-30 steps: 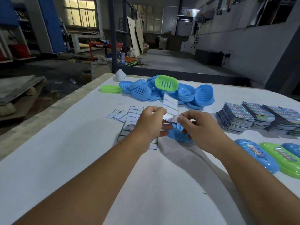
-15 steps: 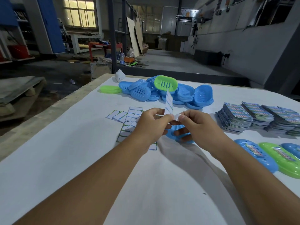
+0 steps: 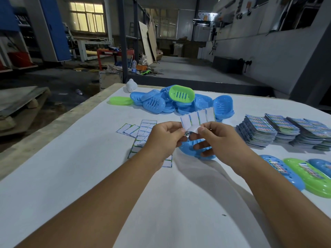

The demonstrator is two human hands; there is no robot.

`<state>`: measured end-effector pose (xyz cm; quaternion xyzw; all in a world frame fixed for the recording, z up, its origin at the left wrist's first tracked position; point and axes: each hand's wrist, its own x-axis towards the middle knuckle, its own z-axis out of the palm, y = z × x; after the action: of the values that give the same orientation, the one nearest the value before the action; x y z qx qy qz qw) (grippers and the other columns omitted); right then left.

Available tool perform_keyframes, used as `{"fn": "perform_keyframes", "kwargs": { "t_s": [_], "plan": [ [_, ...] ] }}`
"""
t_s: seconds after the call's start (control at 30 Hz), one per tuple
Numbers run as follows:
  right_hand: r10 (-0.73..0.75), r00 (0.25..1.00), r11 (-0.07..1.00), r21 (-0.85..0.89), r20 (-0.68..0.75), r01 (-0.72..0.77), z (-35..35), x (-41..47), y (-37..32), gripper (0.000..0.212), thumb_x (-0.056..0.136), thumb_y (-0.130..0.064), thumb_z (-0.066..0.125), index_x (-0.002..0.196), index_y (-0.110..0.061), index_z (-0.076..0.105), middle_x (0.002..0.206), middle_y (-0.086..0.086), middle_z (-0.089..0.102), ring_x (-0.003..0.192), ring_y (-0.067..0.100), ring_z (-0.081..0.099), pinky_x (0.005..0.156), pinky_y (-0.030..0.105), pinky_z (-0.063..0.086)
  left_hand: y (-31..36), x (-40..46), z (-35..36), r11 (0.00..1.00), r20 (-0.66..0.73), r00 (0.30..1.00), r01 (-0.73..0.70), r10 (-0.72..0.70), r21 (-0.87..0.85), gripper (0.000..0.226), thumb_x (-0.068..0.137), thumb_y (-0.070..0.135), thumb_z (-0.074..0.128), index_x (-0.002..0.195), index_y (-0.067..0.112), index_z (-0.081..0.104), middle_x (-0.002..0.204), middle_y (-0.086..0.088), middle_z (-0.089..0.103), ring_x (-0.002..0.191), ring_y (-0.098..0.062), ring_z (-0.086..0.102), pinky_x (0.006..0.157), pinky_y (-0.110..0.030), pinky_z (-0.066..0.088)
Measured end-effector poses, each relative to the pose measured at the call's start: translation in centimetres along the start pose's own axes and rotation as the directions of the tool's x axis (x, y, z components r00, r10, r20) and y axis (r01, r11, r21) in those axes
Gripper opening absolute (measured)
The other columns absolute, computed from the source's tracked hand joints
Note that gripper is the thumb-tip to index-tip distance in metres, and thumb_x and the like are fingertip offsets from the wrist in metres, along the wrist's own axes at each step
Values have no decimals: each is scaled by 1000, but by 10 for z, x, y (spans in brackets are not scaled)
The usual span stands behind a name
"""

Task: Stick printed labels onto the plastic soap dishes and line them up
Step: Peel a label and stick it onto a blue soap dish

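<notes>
Left hand [image 3: 165,138] and right hand [image 3: 217,138] both pinch a label strip [image 3: 198,119]. A blue soap dish [image 3: 189,149] lies beneath them at the worktop's [image 3: 89,176] middle

no readable text, printed label stacks [image 3: 286,129] too blurred to read

I see the label strip [image 3: 198,118] upright above my left hand [image 3: 165,138]; one blue soap dish [image 3: 186,148] lies under my right hand [image 3: 217,138].
</notes>
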<state>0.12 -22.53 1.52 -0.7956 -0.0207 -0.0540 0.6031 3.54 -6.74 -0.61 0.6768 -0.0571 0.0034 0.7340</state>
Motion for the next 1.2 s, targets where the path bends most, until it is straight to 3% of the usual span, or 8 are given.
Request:
{"fn": "perform_keyframes", "kwargs": {
  "t_s": [0.2,0.4,0.5,0.67,0.8,0.9,1.13,1.2],
  "plan": [
    [-55,997,955,-293,-56,37,-5,5,9,23,103,-23,50,86,-18,64,78,-13,76,58,3,66,51,20,49,-1,7,-3,998,-102,994,-20,27,63,21,95,3,61,87,21,66,76,2,72,63,-5,71,64,-20,55],
    [-163,983,655,-755,-83,45,-11,5,14,21,101,-37,44,87,-30,58,85,-14,72,81,20,65,79,41,55,-3,7,-3,986,-114,992,-38,57,163,23,96,5,56,86,24,61,83,0,69,66,-4,72,84,-40,57],
    [-201,972,557,-831,-118,14,-13,4,14,18,100,-33,42,90,-30,56,91,-10,72,87,24,64,79,40,54,-2,7,-4,988,-121,992,-20,39,156,22,96,5,54,87,24,62,87,-6,71,61,-1,70,70,-35,58],
    [-209,945,667,-743,-252,-51,-21,4,8,23,95,-34,45,85,-26,65,84,-6,73,84,25,65,77,42,56,8,8,-17,984,-196,981,24,12,178,17,89,8,60,98,21,64,83,-3,74,68,-6,73,61,-25,57],
    [-157,948,807,-590,-275,-38,-15,2,6,20,80,-34,57,66,-28,70,64,-15,70,69,14,66,66,36,57,9,3,-35,544,-193,939,8,285,839,22,83,27,58,102,34,49,81,9,65,80,-20,59,65,-32,41],
    [-140,950,838,-545,-278,-36,-13,1,5,20,77,-33,58,63,-26,71,61,-15,68,67,13,66,61,32,54,14,1,-43,273,-170,940,87,297,958,9,87,31,53,94,28,59,87,3,64,75,-24,53,63,-30,36],
    [-168,939,827,-561,-299,-31,-12,-1,4,23,75,-35,59,57,-22,66,55,-11,64,62,15,62,55,29,46,20,6,-56,61,-203,968,196,148,979,38,94,45,39,109,22,65,109,-4,62,96,-25,51,75,-36,38],
    [-182,936,821,-570,-300,-23,-9,-1,4,24,75,-37,59,56,-22,64,54,-14,62,61,13,61,55,28,44,21,4,-52,158,-162,969,133,188,978,34,91,47,45,95,24,69,100,0,62,91,-21,54,73,-33,40]
  ]
}}
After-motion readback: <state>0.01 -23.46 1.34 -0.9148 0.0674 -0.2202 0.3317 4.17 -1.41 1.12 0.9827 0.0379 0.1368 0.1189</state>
